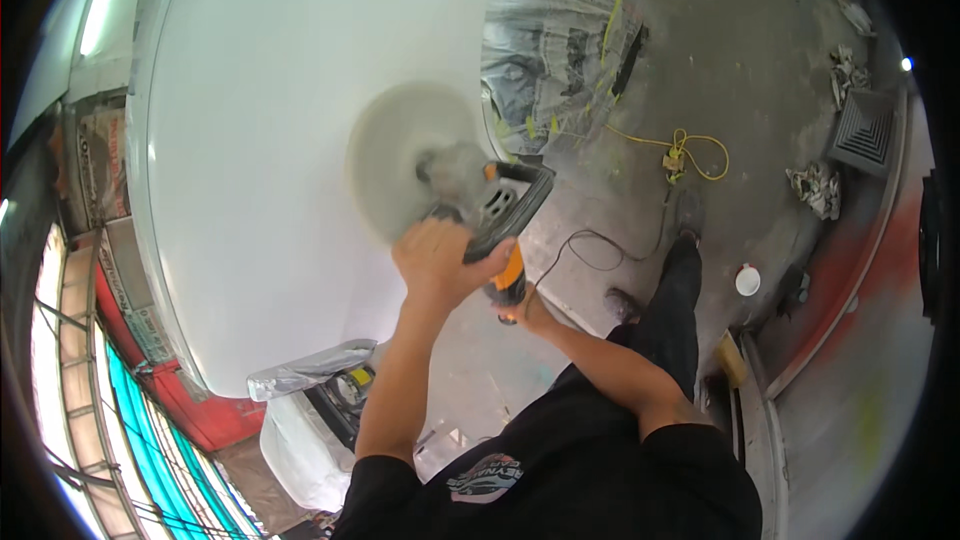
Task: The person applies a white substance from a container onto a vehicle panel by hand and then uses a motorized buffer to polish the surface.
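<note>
A black and orange power polisher [512, 208] with a large round pale pad [395, 165] is in both my hands. The pad is smeared by motion and lies against a glossy white vehicle body panel [260, 140]. My left hand [435, 258] is closed around the black front handle, near the pad. Behind it, my right hand [532, 312] grips the rear end of the tool, by its orange and black grip; part of its fingers is hidden behind the tool.
Sheeting and paper taped in yellow [560, 40] cover an area beside the panel. A dark power cord [590, 235] loops over the floor to a yellow extension lead [722, 160]. Crumpled foil-like wrapping [815, 188] and a white cup [747, 280] lie to the right.
</note>
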`<state>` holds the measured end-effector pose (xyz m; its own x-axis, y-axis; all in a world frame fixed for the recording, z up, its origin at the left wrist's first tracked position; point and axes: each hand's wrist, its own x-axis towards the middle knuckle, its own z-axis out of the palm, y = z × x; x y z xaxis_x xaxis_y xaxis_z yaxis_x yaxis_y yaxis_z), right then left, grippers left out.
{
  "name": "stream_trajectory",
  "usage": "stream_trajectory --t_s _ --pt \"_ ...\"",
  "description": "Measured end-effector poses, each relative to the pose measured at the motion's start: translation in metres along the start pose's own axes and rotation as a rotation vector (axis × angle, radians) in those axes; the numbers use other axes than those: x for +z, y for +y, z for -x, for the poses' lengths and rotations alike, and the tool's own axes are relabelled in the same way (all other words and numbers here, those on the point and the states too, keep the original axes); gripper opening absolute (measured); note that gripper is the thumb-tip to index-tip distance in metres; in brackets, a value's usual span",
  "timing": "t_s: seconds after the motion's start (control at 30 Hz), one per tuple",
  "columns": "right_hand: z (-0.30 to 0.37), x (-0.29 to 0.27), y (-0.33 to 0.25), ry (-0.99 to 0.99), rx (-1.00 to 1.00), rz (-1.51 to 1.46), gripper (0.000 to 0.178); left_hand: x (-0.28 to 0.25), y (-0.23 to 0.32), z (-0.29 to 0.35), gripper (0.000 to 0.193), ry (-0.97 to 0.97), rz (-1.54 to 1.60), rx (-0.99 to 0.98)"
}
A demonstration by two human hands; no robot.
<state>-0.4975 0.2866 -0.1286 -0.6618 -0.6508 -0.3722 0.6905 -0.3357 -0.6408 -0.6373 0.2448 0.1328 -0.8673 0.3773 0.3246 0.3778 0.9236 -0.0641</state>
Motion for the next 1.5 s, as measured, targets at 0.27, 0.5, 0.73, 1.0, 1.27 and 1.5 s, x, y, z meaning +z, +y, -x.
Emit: stream_trajectory --t_s 0.27,0.5,0.73,1.0,1.27,1.5 --pt "0.018 0.023 0.015 -0.098 -0.02 -0.119 0.019 0.017 0.011 0.003 0.051 -0.02 -0.041 0.03" --pt "-0.008 0.019 -0.072 -0.075 -0.095 -0.346 0.017 0.035 0.022 -0.095 0.056 -0.034 0.062 0.115" --pt "0.059 0.047 0.004 -0.215 -0.029 -0.395 0.012 0.064 0.031 -0.021 0.052 -0.284 0.015 -0.029" --pt "0.052 0.038 -0.04 -0.218 0.208 -0.678 0.014 0.06 0.041 -0.064 0.052 -0.252 0.0 -0.009" --pt "0.062 0.039 -0.042 -0.325 0.194 -0.714 0.017 0.06 0.052 -0.071 0.051 -0.346 -0.051 0.011" --pt "0.083 0.02 -0.005 -0.38 0.41 -0.823 0.017 0.087 0.042 -0.04 0.049 -0.49 -0.034 0.011"
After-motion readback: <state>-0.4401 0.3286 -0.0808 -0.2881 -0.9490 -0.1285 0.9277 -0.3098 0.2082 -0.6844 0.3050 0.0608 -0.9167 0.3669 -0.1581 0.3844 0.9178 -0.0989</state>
